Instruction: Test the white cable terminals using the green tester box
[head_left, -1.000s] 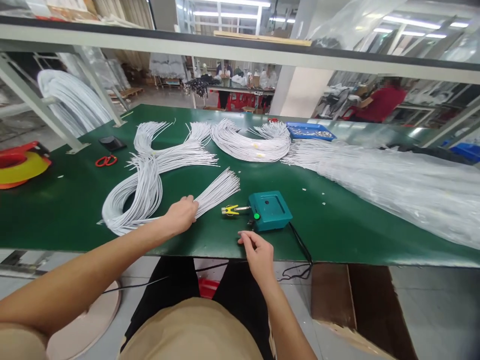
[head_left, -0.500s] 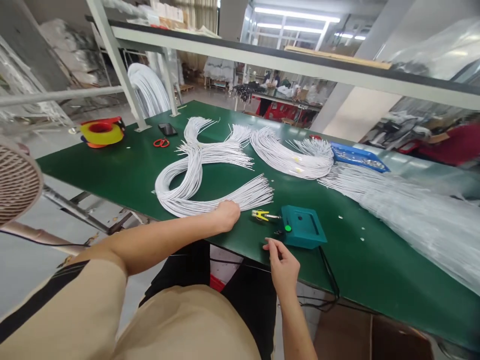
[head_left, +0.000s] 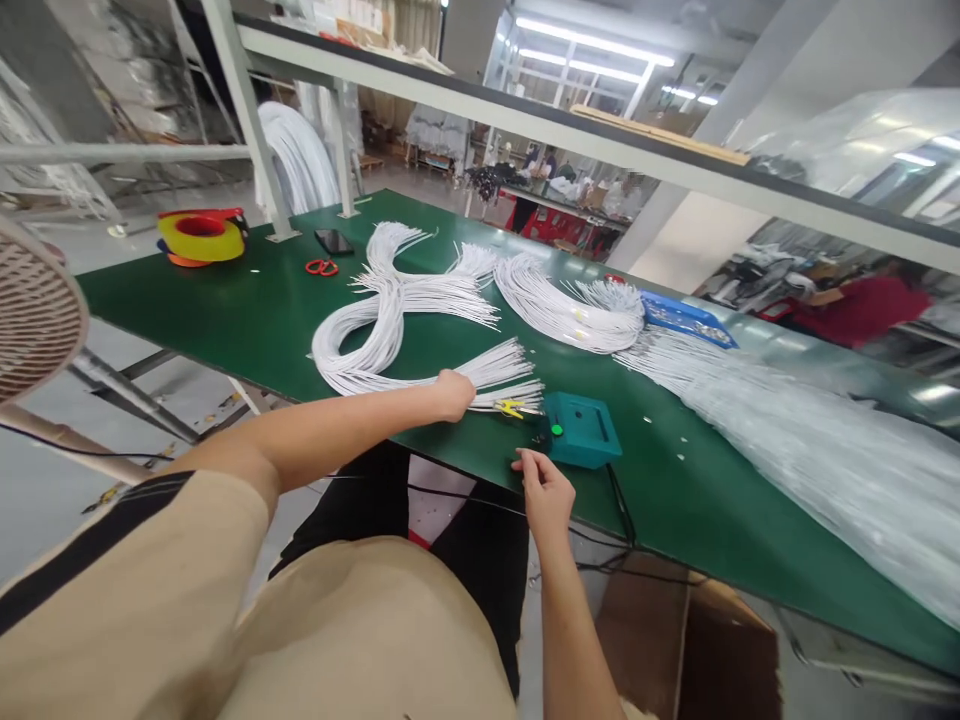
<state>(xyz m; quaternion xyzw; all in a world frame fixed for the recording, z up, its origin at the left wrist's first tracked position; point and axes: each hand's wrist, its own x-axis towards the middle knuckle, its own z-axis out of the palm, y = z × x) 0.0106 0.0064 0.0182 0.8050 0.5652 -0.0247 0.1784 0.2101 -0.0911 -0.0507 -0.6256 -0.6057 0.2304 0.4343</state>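
My left hand [head_left: 454,395] is closed in a fist at the near bundle of white wires [head_left: 360,383]. Part of the bundle runs through it, and the loose ends fan out in two groups to its right. The lower group reaches the yellow clip [head_left: 511,409] on the side of a teal box-shaped device [head_left: 581,430] with a green button. My right hand [head_left: 549,492] hovers at the table's front edge, just below the device. Its thumb and fingertips are pinched together; anything between them is too small to make out.
More white wire bundles [head_left: 574,310] lie farther back beside a blue tray [head_left: 686,320] of small parts. Plastic-covered wires [head_left: 810,430] spread along the right. Red-handled scissors [head_left: 322,267], a phone [head_left: 334,241] and tape rolls [head_left: 201,237] lie at left. A fan [head_left: 37,310] stands beside the table.
The wire ends near my left hand have separated, and a lower group now lies against the yellow clip. My right hand stays pinched below the device. The whole view has shifted slightly.
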